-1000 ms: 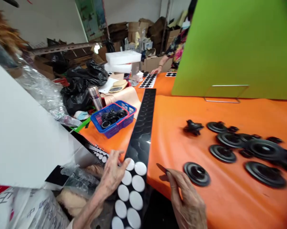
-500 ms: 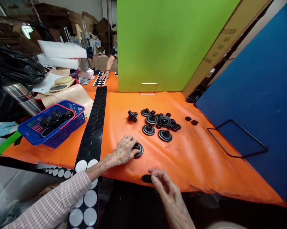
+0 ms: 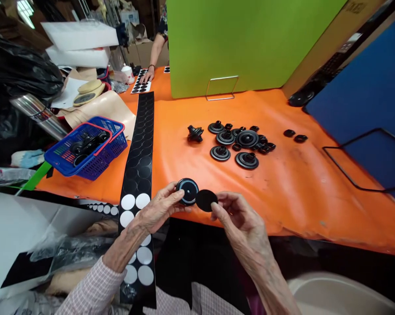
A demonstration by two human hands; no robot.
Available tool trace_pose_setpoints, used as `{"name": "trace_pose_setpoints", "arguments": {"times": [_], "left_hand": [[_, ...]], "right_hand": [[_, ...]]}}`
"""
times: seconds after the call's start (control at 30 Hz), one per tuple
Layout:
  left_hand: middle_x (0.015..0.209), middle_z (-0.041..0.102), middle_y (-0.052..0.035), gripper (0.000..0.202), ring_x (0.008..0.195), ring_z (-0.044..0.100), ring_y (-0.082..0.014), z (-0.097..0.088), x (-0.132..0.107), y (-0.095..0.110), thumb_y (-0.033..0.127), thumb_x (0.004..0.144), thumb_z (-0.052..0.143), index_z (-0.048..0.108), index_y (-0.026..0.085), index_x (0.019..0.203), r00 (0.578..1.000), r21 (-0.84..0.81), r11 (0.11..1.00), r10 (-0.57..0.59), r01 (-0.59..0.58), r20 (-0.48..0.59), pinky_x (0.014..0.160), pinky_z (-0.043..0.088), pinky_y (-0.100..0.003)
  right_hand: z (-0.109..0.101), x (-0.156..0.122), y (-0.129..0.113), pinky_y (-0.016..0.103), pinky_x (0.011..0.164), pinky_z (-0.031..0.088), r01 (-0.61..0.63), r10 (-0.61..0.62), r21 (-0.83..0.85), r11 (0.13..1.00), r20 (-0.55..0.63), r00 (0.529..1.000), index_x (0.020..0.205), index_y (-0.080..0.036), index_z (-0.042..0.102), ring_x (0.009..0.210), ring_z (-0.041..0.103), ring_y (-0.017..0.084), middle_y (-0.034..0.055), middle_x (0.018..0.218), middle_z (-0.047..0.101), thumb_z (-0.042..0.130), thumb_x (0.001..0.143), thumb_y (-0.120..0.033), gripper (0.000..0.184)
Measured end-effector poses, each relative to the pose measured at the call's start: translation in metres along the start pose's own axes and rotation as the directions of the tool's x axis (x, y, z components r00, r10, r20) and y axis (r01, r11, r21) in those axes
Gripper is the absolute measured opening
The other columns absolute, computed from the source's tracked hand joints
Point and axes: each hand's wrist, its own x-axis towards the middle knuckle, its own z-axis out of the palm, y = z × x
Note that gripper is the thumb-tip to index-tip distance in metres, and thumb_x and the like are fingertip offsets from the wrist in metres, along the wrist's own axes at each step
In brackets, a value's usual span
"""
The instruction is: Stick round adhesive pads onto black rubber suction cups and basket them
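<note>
Two hands at the orange bench (image 3: 302, 205): the left hand (image 3: 160, 210), fingers clamped on a black rubber fitting (image 3: 188, 191); the right hand (image 3: 245, 225), fingers pinching a black disc (image 3: 206, 200) just beside it; more fittings (image 3: 237, 144) lie at 12 o'clock.

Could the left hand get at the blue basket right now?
Probably, once it lets go: the left hand holds a round black part, and only the flat black strip lies before the blue basket.

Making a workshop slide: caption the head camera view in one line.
Left hand holds a black moulded part, right hand a black disc, above orange sheeting.
</note>
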Motion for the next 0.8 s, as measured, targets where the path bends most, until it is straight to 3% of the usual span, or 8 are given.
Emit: {"name": "trace_pose_setpoints", "arguments": {"times": [0.1, 0.3, 0.53, 0.8], "left_hand": [[0.108, 0.066, -0.0101, 0.033, 0.089, 0.065, -0.0186, -0.002, -0.003, -0.004, 0.031, 0.081, 0.067, 0.066, 0.014, 0.109, 1.0, 0.037, 0.999, 0.03, -0.03, 0.01, 0.075, 0.053, -0.029], [0.117, 0.064, -0.01, 0.04, 0.09, 0.066, -0.0198, -0.002, -0.01, -0.007, 0.022, 0.078, 0.066, 0.064, 0.016, 0.117, 0.999, 0.057, 0.998, 0.038, -0.038, 0.005, 0.073, 0.056, -0.03], [0.115, 0.065, -0.0086, 0.036, 0.096, 0.066, -0.0224, 0.001, -0.014, -0.009, 0.016, 0.074, 0.068, 0.066, 0.016, 0.11, 1.0, 0.014, 1.0, 0.009, -0.009, -0.002, 0.079, 0.057, -0.034], [0.116, 0.066, -0.0074, 0.037, 0.095, 0.065, -0.0206, 0.0, -0.015, -0.011, 0.015, 0.074, 0.068, 0.067, 0.018, 0.11, 1.0, 0.017, 1.0, 0.019, -0.019, 0.008, 0.08, 0.057, -0.033]], "right_hand": [[0.004, 0.002, -0.001, 0.027, 0.06, 0.053, -0.08, 0.078, 0.064, 0.995, 0.022, 0.997, 0.092, -0.024, 0.058, 0.058, 0.059, 0.012, -0.0044, 0.069, 0.058, 0.071, 0.076, -0.04, 0.027], [0.009, 0.005, 0.007, 0.024, 0.062, 0.045, -0.266, 0.264, 0.202, 0.943, 0.038, 0.964, 0.071, -0.021, 0.061, 0.06, 0.05, 0.01, -0.0035, 0.066, 0.051, 0.074, 0.072, -0.043, 0.026], [0.026, -0.001, 0.018, 0.033, 0.086, 0.047, -0.196, 0.215, 0.176, 0.965, -0.098, 0.972, 0.071, -0.02, 0.064, 0.098, 0.055, 0.019, 0.0057, 0.112, 0.055, 0.072, 0.073, -0.043, 0.023], [0.038, -0.006, 0.025, 0.033, 0.087, 0.047, -0.145, 0.17, 0.186, 0.972, -0.127, 0.977, 0.074, -0.021, 0.065, 0.092, 0.055, 0.015, 0.0015, 0.098, 0.056, 0.067, 0.079, -0.039, 0.019]]}}
